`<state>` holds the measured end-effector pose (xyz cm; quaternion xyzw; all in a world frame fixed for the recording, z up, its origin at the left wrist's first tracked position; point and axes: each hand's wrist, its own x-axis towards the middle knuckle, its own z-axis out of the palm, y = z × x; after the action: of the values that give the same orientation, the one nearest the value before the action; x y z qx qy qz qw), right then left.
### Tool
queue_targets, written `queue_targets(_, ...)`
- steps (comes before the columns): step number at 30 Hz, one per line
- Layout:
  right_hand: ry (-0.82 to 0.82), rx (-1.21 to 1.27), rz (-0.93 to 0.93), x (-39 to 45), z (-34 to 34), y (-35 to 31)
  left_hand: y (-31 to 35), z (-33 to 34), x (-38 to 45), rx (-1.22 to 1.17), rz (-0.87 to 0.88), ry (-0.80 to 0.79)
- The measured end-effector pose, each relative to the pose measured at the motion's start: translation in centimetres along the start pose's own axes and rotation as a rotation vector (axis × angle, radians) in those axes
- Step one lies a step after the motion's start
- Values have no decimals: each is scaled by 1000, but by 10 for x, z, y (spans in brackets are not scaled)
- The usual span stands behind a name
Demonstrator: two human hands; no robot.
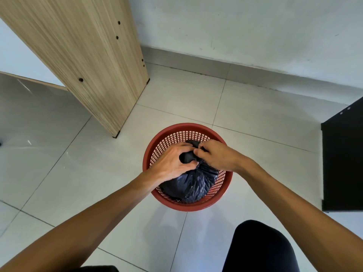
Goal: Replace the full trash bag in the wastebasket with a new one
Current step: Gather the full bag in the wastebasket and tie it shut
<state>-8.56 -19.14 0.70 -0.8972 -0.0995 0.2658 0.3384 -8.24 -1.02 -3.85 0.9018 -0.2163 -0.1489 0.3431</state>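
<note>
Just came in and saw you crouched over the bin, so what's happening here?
A person is closing up the full black trash bag, which sits inside the red wastebasket on the tiled floor. The left hand and right hand both have a grip on the gathered neck of the bag. The bag has not been lifted out yet.

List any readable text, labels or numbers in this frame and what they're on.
None readable.
red wastebasket: no label visible.
black trash bag: no print visible.
wooden panel: only screw holes.
wall: scuff marks, no writing.
</note>
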Motion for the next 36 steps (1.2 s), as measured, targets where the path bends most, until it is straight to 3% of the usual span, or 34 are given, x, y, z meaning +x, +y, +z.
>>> queue_targets(4, 152, 121, -112, -10, 0, 0, 4, -1, -1, 28, -13, 42)
queue_targets(9, 151, 182, -17, -19, -1, 0, 6, 3, -1, 74, -7, 60)
queue_targets(17, 98, -217, 254, -8, -8, -21, 16, 18, 9, 37, 68, 62)
queue_targets(21, -3, -554, 145, -12, 5, -27, 11, 21, 14, 51, 43, 53)
queue_targets(29, -106, -311, 110, -14, -15, -16, 10, 23, 12, 185, 47, -21)
queue_targets(36, -134, -309, 89, -22, -20, -21, 14, 26, 16, 246, 21, -1)
